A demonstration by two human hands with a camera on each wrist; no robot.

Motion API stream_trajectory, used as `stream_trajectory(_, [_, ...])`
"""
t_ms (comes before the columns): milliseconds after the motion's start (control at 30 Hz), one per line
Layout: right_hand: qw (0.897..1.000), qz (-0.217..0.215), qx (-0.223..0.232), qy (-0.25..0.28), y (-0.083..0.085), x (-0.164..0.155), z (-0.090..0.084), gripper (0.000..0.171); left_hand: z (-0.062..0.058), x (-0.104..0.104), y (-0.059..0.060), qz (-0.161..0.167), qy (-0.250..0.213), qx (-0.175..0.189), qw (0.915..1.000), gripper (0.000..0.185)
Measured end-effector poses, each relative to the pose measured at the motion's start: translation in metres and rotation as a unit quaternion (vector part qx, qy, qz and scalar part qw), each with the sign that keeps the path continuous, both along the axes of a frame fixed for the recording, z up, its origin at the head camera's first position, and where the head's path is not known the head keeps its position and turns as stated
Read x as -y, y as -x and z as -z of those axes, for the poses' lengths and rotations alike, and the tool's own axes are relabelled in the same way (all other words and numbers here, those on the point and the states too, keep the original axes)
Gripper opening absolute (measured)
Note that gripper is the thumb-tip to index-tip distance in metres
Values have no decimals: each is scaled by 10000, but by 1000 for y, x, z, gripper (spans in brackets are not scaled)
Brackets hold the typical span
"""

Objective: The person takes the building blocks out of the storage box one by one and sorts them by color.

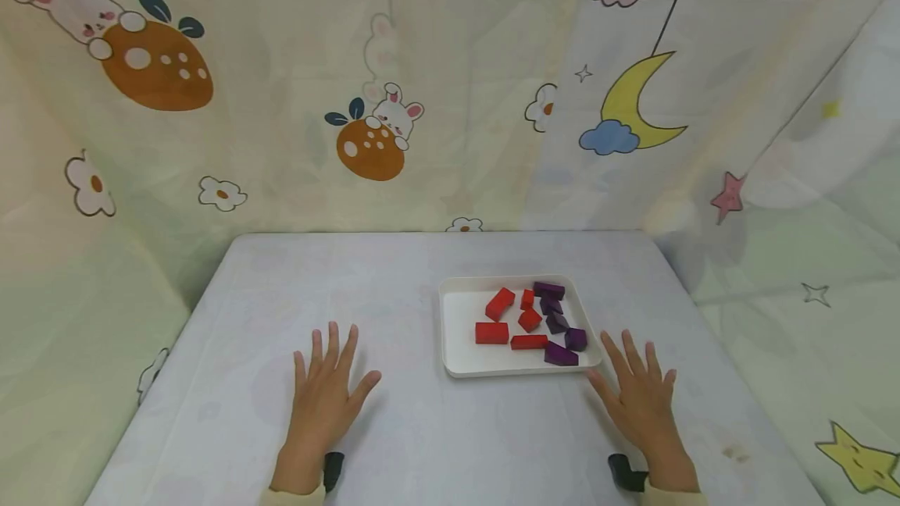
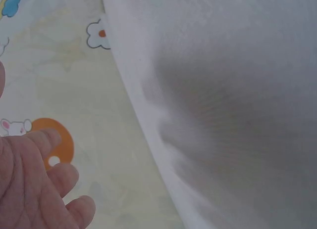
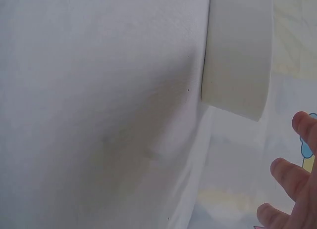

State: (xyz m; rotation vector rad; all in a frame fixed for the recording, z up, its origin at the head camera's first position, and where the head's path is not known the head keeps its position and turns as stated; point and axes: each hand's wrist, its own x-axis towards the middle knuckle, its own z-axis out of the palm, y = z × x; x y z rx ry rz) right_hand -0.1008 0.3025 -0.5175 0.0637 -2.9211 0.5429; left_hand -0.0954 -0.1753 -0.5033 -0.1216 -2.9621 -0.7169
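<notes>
Left hand: left hand [image 1: 325, 394] flat on pale table [image 1: 394, 287], fingers spread, lower centre-left
Right hand: right hand [image 1: 641, 403] flat, fingers straight, holding nothing, just beside shallow white plastic tray [image 1: 458, 363]
Blocks: red and purple wooden blocks [image 1: 532, 321] in tray, centre-right
Advice: reach from above, pinch one block cleanly

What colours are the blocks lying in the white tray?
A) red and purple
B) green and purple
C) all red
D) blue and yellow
A: the head view shows the white tray holding red blocks on its left and middle and purple blocks along its right side, with no other colours among them.
</notes>
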Motion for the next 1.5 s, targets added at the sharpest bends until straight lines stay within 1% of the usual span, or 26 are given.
stream_trajectory(133, [10000,-8,17,9,-1,1,-1,73,0,1,-3,-5,18,4,10000,86])
stream_trajectory(333, [9998,87,193,-28,-2,4,-3,70,0,1,-6,37,3,-13,10000,84])
stream_trajectory(433, [10000,58,1,28,-2,6,-1,66,0,0,-6,68,-121,-59,9999,83])
stream_trajectory(533, [9982,-139,-520,252,-2,7,1,61,1,-5,-4,129,-243,-161,9995,81])
stream_trajectory(600, [9950,-295,-838,457,-1,7,3,56,0,-10,-2,210,-313,-317,9988,76])
stream_trajectory(667, [9917,-397,-1007,692,1,8,5,52,1,-18,1,348,-379,-519,9973,69])
stream_trajectory(733, [9913,-403,-937,829,4,9,6,50,0,-28,5,510,-486,-729,9948,60])
stream_trajectory(800, [9922,-353,-765,920,7,11,5,47,-2,-42,10,678,-569,-880,9922,53])
stream_trajectory(900, [9936,-207,-392,1042,12,13,3,45,-6,-67,17,883,-602,-925,9900,48])
stream_trajectory(1000, [9921,-33,-122,1250,18,14,-1,42,-10,-93,26,1078,-609,-813,9890,46])
stream_trajectory(1067, [9904,43,-41,1382,24,14,-2,40,-13,-109,32,1186,-642,-677,9886,46])
stream_trajectory(1167, [9896,44,-99,1434,31,13,-2,37,-14,-127,41,1258,-721,-404,9886,46])
stream_trajectory(1267, [9889,3,-225,1466,38,12,0,33,-12,-141,50,1237,-794,-156,9890,45])
stream_trajectory(1333, [9885,43,-274,1484,41,12,1,32,-11,-148,56,1198,-811,-55,9895,45])
stream_trajectory(1500, [9863,264,-200,1616,47,12,3,32,-7,-164,72,1137,-775,139,9904,46])
